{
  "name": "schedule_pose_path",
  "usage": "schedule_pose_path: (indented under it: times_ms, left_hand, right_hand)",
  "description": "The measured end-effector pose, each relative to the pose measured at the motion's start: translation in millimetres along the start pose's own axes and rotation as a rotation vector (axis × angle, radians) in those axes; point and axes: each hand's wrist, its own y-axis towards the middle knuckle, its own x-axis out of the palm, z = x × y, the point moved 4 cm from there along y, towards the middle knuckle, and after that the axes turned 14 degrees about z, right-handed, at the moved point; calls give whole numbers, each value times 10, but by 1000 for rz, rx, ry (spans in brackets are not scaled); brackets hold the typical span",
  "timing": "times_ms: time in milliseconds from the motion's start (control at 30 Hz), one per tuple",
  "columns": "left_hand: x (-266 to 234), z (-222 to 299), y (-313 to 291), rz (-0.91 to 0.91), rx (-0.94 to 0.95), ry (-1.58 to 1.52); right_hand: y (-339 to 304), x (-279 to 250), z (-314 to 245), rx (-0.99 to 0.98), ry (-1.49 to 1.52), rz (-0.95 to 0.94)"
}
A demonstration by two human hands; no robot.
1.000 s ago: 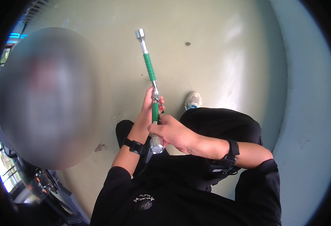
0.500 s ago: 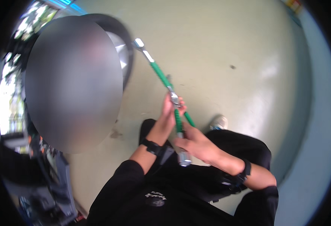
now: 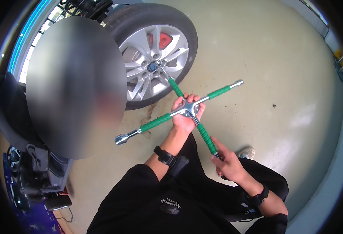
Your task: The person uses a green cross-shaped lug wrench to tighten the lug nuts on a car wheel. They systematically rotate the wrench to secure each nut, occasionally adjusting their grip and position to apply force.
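Cross wrench (image 3: 187, 111), steel with green sleeves, is held out over the floor (image 3: 280, 78), its far arm set on a lug of the car wheel (image 3: 155, 58). Hub is cupped by the left hand (image 3: 186, 114), fingers curled round the centre. Near arm's end is clenched by the right hand (image 3: 227, 163). Judged rigid, fairly heavy; bare steel likely slippery, so green sleeves are best gripped.
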Motion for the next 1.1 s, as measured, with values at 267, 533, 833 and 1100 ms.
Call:
schedule_pose_path:
  times_ms: [267, 533, 833, 1100]
  left_hand:
    - [103, 289, 422, -72, 10, -16]
    - [91, 427, 692, -19, 2, 15]
    - [72, 382, 753, -18, 63, 39]
    - [93, 371, 775, -12, 109, 92]
  right_hand:
    - [365, 17, -351, -130, -130, 48]
    - [666, -92, -495, -131, -212, 37]
    - [806, -213, -332, -47, 38, -46]
    - [756, -242, -564, -151, -340, 32]
